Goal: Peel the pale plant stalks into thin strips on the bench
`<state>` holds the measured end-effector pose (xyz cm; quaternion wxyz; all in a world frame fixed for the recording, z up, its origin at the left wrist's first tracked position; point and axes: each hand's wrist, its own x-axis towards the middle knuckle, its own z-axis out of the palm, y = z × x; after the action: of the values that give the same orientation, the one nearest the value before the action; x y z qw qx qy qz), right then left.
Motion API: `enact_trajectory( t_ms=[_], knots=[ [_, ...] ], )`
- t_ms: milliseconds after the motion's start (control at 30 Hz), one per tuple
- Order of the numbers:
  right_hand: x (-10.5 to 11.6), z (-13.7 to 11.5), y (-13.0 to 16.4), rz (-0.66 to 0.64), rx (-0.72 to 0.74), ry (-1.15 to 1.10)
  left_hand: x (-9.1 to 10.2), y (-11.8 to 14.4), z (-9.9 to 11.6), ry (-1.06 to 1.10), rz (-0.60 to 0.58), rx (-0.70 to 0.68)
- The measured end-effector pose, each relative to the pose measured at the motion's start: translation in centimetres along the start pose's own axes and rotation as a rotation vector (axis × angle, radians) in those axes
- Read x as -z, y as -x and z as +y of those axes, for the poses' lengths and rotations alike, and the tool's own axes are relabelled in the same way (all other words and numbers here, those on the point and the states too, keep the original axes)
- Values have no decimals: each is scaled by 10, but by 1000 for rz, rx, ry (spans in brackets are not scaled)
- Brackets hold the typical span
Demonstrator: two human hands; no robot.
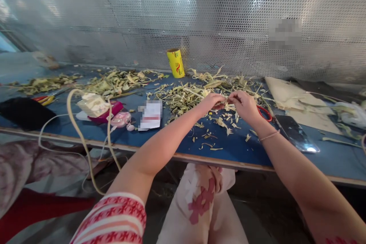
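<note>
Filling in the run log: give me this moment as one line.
left hand pinching small dried plant piece | right hand pinching same piece | over blue worktable | pale green plant scraps behind

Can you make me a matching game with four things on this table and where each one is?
Things:
1. yellow roll
2. red scissors
3. dark phone
4. pink case

Places:
A. left part of the blue table, beside a white cable
B. at the back, against the perforated metal wall
C. flat on the right, near the table's front edge
D. just behind the right hand, partly hidden by it

Pairs: 1-B, 2-D, 3-C, 4-A
</note>
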<state>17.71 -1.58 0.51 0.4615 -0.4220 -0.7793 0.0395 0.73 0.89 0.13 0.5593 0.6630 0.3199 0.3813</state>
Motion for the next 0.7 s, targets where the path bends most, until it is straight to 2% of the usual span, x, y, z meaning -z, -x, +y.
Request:
enact_trajectory(
  t_ms=[100, 200, 300, 433, 500, 700],
  knots=[
    [2, -1, 1, 39, 73, 36, 0, -4, -4, 88, -56, 39],
    [4, -1, 1, 55, 115, 63, -1, -6, -7, 73, -68, -20],
    [6, -1, 1, 56, 155, 80, -4, -5, -6, 69, -36, -36],
    [10, -3, -1, 50, 210, 95, -6, 1, 0, 249, 1, 44],
    [12, -5, -2, 34, 224, 103, -6, 3, 2, 288, 27, 38],
    [15, -6, -3, 35, 206, 111, -5, 0, 0, 146, 100, -76]
  ],
)
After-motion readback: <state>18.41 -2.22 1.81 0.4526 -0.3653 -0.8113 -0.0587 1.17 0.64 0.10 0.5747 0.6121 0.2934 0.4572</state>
